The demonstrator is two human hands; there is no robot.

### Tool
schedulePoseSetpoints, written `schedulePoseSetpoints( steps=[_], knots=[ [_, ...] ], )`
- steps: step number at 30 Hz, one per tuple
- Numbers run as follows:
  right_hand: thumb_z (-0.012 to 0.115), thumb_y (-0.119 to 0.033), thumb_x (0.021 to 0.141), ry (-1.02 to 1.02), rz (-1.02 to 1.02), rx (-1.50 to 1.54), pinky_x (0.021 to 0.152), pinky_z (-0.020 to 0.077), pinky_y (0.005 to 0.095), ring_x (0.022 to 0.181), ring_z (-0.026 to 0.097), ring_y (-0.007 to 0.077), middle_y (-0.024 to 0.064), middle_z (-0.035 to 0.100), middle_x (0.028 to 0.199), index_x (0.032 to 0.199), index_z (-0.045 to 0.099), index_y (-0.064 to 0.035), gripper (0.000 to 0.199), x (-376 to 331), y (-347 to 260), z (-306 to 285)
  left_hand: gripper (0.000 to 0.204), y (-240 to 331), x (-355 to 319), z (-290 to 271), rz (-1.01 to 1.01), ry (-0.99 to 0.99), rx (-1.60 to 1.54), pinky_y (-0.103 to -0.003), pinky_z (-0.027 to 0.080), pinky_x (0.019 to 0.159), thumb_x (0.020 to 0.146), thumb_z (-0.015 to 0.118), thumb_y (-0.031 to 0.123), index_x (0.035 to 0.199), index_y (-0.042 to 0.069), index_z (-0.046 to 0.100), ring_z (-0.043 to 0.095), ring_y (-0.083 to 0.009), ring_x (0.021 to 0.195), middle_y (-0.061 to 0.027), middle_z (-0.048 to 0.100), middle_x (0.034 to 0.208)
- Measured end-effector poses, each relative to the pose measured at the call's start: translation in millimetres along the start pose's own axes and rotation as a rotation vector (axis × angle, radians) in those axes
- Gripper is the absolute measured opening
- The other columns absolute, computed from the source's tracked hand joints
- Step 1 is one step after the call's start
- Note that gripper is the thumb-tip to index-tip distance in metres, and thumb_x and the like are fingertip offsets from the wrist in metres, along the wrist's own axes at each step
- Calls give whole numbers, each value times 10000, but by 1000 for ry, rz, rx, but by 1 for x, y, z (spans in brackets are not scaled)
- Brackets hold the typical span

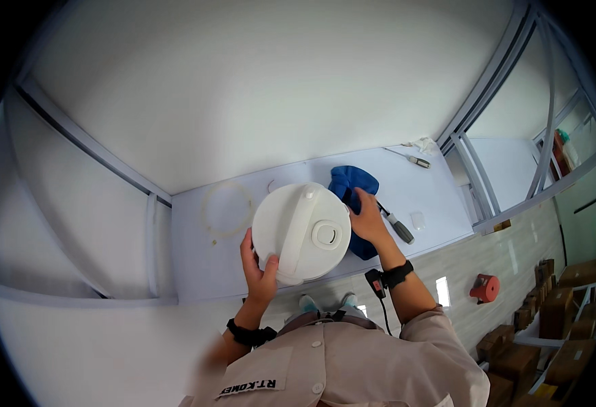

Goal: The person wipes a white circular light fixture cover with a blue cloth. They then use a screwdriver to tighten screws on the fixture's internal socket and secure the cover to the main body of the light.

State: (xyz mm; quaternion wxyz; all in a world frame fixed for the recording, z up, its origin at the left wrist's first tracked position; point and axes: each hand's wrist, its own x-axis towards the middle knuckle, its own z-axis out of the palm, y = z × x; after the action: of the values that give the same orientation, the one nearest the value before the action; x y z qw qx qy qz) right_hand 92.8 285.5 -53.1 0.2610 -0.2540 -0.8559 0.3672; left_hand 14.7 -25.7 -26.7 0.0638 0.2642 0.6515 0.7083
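Note:
A white round rice cooker point(277, 217), with a carrying handle across its lid and a steam vent at the right, is between my hands at the table's front. My left hand point(260, 277) grips its lower left side, thumb on the rim and fingers against the wall. On the opposite side my right hand point(368, 218) is curled against the cooker's right rim, its fingertips partly hidden. A blue cloth item point(356, 178) lies right behind that hand and also shows below it. Just right of the hand is a grey-handled screwdriver point(400, 229).
A pale ring-shaped gasket point(208, 211) lies on the white table point(193, 264) at left. Another screwdriver point(417, 161) and crumpled white material point(425, 144) are at the far right, a small clear piece point(417, 220) nearer. A red stool point(485, 289) and cardboard boxes point(515, 356) stand on the floor.

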Motion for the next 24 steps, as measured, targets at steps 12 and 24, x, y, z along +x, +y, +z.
schedulePoseSetpoints(
  steps=[12, 24],
  knots=[
    [691, -319, 1044, -111, -194, 298, 1263, 309, 484, 1543, 384, 412, 287, 372, 1660, 1664, 285, 61, 833, -74, -65, -29, 721, 2, 24, -10, 55, -33, 155, -468, 326, 1256, 1047, 577, 158, 1678, -27, 281, 435, -321, 1481, -199, 409, 1620],
    [657, -362, 1047, -99, -161, 445, 1298, 251, 485, 1585, 329, 448, 342, 306, 1697, 1665, 207, 119, 903, -70, -88, -18, 696, 8, 34, 1, -63, -38, -147, -431, 310, 1271, 1045, 565, 120, 1669, -36, 300, 425, -295, 1510, -193, 429, 1645]
  ],
)
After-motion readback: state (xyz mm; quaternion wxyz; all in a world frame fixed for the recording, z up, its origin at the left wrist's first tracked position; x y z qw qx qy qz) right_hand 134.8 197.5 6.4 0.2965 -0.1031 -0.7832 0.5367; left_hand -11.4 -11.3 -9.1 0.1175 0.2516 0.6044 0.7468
